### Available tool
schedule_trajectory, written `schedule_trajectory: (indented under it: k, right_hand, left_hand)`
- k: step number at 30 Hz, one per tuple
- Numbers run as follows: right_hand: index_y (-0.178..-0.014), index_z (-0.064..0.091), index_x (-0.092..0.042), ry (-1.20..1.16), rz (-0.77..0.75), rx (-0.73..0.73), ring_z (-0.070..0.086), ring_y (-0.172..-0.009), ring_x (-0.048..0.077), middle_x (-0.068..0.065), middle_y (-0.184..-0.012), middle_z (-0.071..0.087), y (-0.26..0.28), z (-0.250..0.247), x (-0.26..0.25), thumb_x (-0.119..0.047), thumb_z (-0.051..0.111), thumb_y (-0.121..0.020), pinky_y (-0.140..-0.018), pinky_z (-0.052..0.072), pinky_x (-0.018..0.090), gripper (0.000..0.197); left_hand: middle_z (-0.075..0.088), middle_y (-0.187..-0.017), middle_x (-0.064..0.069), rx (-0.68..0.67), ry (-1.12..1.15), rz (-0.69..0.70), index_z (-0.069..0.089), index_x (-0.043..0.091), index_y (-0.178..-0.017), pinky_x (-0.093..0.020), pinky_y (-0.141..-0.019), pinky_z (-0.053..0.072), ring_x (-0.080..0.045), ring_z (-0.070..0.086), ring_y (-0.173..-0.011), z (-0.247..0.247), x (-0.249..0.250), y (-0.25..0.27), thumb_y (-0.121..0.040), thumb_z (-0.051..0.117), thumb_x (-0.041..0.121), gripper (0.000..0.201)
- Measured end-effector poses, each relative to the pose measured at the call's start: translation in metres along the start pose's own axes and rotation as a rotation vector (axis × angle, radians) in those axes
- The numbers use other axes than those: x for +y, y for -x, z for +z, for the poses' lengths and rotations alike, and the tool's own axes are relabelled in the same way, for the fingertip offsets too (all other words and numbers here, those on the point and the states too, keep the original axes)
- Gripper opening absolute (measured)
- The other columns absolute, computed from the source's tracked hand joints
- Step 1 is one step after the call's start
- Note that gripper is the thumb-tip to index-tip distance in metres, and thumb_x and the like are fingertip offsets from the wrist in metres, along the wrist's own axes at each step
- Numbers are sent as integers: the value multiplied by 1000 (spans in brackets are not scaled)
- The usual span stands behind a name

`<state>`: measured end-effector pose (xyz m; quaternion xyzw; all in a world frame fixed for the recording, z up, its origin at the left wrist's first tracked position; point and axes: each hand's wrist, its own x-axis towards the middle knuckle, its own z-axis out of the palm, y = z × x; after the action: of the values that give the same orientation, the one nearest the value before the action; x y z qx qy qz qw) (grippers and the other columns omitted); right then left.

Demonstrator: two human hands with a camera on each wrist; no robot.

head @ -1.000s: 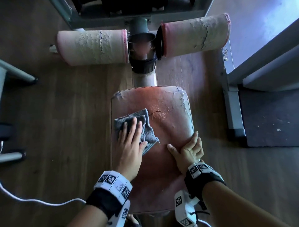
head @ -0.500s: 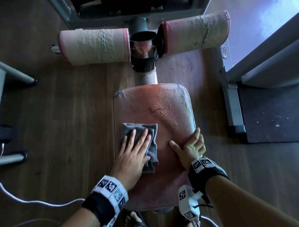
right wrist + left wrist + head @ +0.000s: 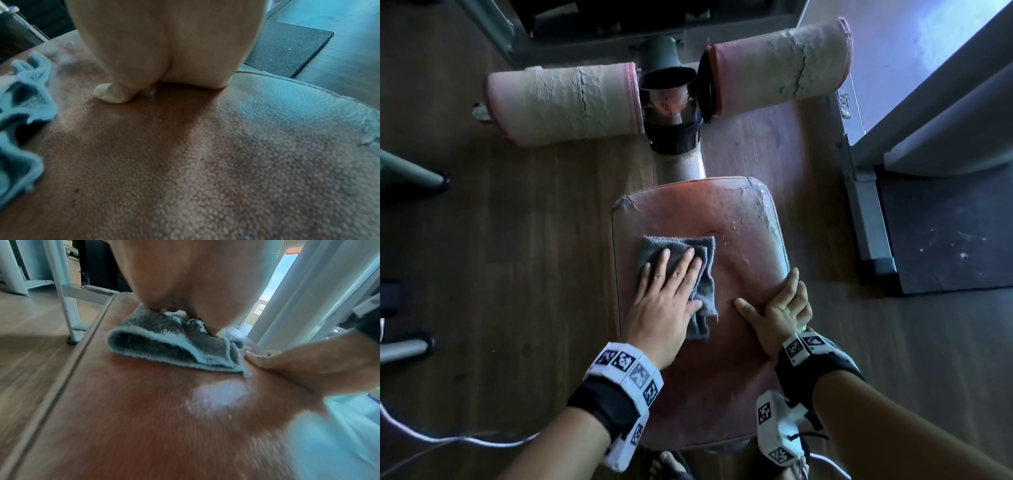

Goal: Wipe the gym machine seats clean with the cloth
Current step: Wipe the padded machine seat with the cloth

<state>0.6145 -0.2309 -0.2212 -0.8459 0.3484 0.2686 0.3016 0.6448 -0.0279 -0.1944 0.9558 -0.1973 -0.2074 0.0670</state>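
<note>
The worn reddish-brown seat [image 3: 705, 205] lies lengthwise below me. A folded grey cloth [image 3: 705, 277] sits on its left-centre part. My left hand [image 3: 664, 298] lies flat on the cloth with fingers spread and straight, pressing it onto the seat. My right hand [image 3: 780, 308] holds the seat's right edge, thumb on top and fingers curled over the side. The left wrist view shows the cloth [image 3: 164, 344] under my left hand [image 3: 185, 280], with the right hand [image 3: 308, 360] beside it. In the right wrist view my right hand [image 3: 164, 40] rests on the pebbled seat [image 3: 205, 162]; the cloth [image 3: 24, 100] is at the left.
Two cracked foam roller pads [image 3: 565, 102] [image 3: 780, 65] flank the machine's post [image 3: 674, 137] beyond the seat. A grey frame rail [image 3: 866, 212] and a black mat [image 3: 945, 233] lie to the right. A white cable [image 3: 448, 440] and machine legs [image 3: 410, 171] are on the left floor.
My left hand drew the cloth back toward me, where it lay squarer, then pushed it a little forward again. The right hand has stayed on the seat's right edge.
</note>
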Motion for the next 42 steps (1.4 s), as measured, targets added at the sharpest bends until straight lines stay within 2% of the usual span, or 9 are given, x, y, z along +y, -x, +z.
schedule_trajectory:
  k: [8, 11, 19, 25, 28, 33, 37, 40, 42]
  right_hand:
    - [-146, -25, -31, 34, -4, 16, -1, -144, 28, 2, -158, -10, 1, -1, -2, -77, 57, -69, -112, 13, 58, 122]
    - [-146, -25, -32, 24, 6, 8, -2, -144, 28, 2, -158, -10, 0, -1, -1, -77, 58, -68, -112, 12, 58, 122]
    - [-146, -26, -31, 25, 3, -3, -3, -144, 28, 2, -158, -13, 3, -3, -4, -75, 58, -71, -111, 13, 59, 121]
    - [-146, -25, -31, 21, -6, 16, -2, -145, 27, 2, -158, -10, 2, -1, -1, -78, 56, -68, -111, 13, 57, 122]
    - [-146, -25, -31, 13, -10, 18, -2, -145, 27, 2, -158, -10, 1, 0, -1, -77, 58, -69, -112, 12, 57, 122]
    - [-147, -23, -30, -15, -24, 39, -2, -144, 29, 4, -157, -9, -2, 4, 1, -75, 59, -68, -115, 8, 53, 123]
    - [-148, -22, -29, -8, -22, 48, -1, -144, 29, 5, -158, -7, -2, 4, 0, -76, 59, -67, -115, 7, 53, 124]
    - [-147, -23, -30, -7, -17, 40, 0, -144, 29, 4, -157, -7, 0, 3, 0, -77, 59, -67, -114, 9, 54, 124]
    - [-146, -24, -31, -14, -11, 25, -1, -144, 29, 3, -157, -9, 0, 0, -1, -77, 59, -67, -114, 9, 56, 123]
  left_hand:
    - [24, -161, 1, -21, -49, 66, 28, 16, -153, -56, -117, 21, -37, 21, -147, -17, 4, -42, -95, 20, 47, 67]
    - [17, -163, 3, -20, -97, 104, 21, 17, -155, -55, -119, 17, -35, 14, -149, -24, 8, -57, -95, 16, 47, 67]
    - [3, -164, 7, -54, -104, 183, 7, 22, -157, -50, -120, 10, -28, -1, -151, -4, -9, -8, -100, 24, 48, 65]
    - [-2, -164, 6, -95, -171, 210, 5, 21, -157, -52, -121, 7, -31, -1, -151, -22, 9, -60, -98, 18, 48, 67]
    - [-11, -164, 5, -54, -223, 236, -4, 21, -156, -52, -120, -2, -31, -10, -150, -31, 27, -103, -101, 25, 48, 68]
    - [-14, -163, 6, 9, -231, 239, -6, 23, -156, -52, -120, -4, -29, -13, -150, -33, 48, -135, -100, 30, 52, 72]
    - [-14, -163, 8, 45, -222, 202, -7, 26, -155, -50, -121, -4, -26, -12, -150, -31, 23, -127, -98, 34, 56, 77]
    - [3, -164, 6, 141, -139, 118, 7, 25, -156, -54, -120, 4, -30, 3, -151, -25, -17, -104, -93, 44, 55, 79]
    - [11, -164, 2, 191, -92, 55, 14, 23, -156, -55, -119, 9, -32, 9, -150, -15, -43, -79, -92, 38, 57, 76]
